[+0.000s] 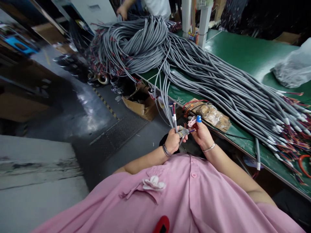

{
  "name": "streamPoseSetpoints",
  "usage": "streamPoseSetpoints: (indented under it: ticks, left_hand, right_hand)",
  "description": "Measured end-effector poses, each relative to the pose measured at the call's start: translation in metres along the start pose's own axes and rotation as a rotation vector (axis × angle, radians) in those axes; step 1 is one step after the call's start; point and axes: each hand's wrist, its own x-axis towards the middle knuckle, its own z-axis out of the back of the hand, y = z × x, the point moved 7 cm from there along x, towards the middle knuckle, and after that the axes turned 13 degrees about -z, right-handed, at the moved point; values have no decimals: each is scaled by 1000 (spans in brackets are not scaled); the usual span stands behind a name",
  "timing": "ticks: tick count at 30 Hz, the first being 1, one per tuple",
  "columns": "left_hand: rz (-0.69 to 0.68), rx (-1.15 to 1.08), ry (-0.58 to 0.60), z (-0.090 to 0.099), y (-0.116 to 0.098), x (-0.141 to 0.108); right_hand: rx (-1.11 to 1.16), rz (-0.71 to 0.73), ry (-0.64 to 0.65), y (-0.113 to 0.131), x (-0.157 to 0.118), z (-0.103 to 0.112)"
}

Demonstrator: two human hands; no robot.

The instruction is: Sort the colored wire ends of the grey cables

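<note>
My left hand (173, 141) is wrapped round several grey cables (175, 122), with a grey-covered finger or thumb lying over them. Coloured wire ends (173, 110) fan out of white-banded sheaths above the fist. My right hand (203, 134) faces it with bent, closed fingers, and a blue fingertip cover (199, 118) caps one digit. At its fingertips is a small pink piece (191, 121), whose kind I cannot make out. Purple and orange wires (192, 130) stick out between the two hands, close to the right fingers.
A long heap of grey cables (209, 71) covers much of the green table (233, 45). A taped cardboard-like block (213, 117) lies at its near edge. Below stands an open carton (138, 108). A plastic bag (295, 66) sits right; a co-worker's hand (122, 12) touches the far coil.
</note>
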Motion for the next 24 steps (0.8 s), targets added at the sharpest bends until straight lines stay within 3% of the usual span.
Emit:
streamPoseSetpoints:
  ticks: [9, 13, 24]
  left_hand:
    - [-29, -60, -67, 9, 1, -8]
    - [-39, -35, -44, 11, -2, -16]
    - [-84, -41, -97, 7, -11, -11]
  right_hand:
    - [40, -59, 51, -2, -8, -6]
    - [11, -84, 67, -5, -8, -5]
    - [-68, -30, 50, 1, -11, -2]
